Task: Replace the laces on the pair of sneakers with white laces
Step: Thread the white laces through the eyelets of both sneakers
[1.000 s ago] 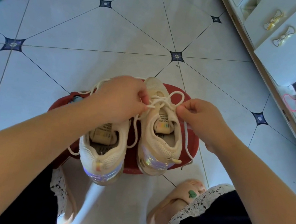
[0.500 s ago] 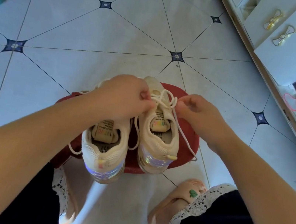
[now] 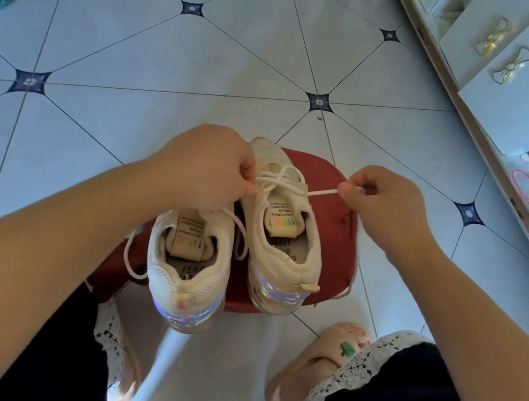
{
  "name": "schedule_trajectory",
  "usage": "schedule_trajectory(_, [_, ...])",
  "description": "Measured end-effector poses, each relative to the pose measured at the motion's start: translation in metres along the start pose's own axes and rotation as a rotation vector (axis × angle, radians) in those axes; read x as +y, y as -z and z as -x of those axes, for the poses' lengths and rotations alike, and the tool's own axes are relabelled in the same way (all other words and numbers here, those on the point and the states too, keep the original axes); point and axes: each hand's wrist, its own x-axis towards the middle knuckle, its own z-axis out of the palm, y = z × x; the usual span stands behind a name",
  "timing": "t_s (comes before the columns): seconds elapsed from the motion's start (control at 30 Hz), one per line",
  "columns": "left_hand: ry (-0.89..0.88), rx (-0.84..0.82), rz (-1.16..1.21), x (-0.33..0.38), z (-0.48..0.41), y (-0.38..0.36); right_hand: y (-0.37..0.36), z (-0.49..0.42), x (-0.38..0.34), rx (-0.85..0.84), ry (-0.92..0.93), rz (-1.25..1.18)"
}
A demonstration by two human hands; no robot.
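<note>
Lace [image 3: 321,193] stretched taut between left hand [image 3: 208,165] and right hand [image 3: 382,201]

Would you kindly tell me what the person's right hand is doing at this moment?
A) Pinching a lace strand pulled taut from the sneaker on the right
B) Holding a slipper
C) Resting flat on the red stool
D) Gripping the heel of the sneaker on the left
A: the right hand pinches a lace stretched taut from the tangle over the tongue of the right-hand sneaker, while the left hand pinches the lace on the other side.
</note>
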Motion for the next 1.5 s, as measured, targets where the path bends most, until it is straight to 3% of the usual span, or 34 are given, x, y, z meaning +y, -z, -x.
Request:
schedule_trajectory(0.1, [0.015, -0.086, 0.003, -0.004, 0.002, 0.006, 0.004, -0.001, 0.004, 0.029, -0.043, 0.058])
schedule_trajectory(0.33, [-0.026, -0.025, 0.072, 0.006, -0.001, -0.004, -0.015, 0.008, -0.014, -0.262, 0.131, 0.012])
schedule_trajectory(0.53, [0.014, -0.034, 0.09, 0.001, 0.003, 0.0, -0.01, 0.002, -0.008, -0.105, 0.058, 0.191])
schedule_trajectory(0.7, [0.112, -0.059, 0.399, -0.006, 0.01, 0.003, 0.0, -0.002, 0.002, -0.026, -0.066, 0.19])
schedule_trajectory(0.9, [0.056, -0.213, 0.624, -0.007, 0.013, 0.006, 0.002, -0.003, 0.0, 0.006, -0.105, 0.168])
schedule_trajectory(1.0, [0.057, -0.209, 0.58, -0.005, 0.012, 0.005, -0.003, 0.004, -0.008, -0.09, -0.023, -0.023])
schedule_trajectory(1.13, [0.068, -0.135, 0.459, 0.005, 0.009, 0.001, -0.02, 0.011, -0.018, -0.186, 0.138, 0.048])
schedule_trajectory(1.3, [0.024, -0.124, 0.215, 0.011, 0.007, -0.005, -0.021, 0.01, -0.02, -0.208, 0.163, -0.029])
schedule_trajectory(1.43, [0.031, -0.073, 0.281, 0.009, 0.005, -0.01, -0.016, 0.01, -0.025, -0.275, 0.255, -0.08])
schedule_trajectory(1.5, [0.042, -0.01, 0.311, 0.009, 0.004, -0.01, -0.015, 0.009, -0.028, -0.324, 0.316, 0.006])
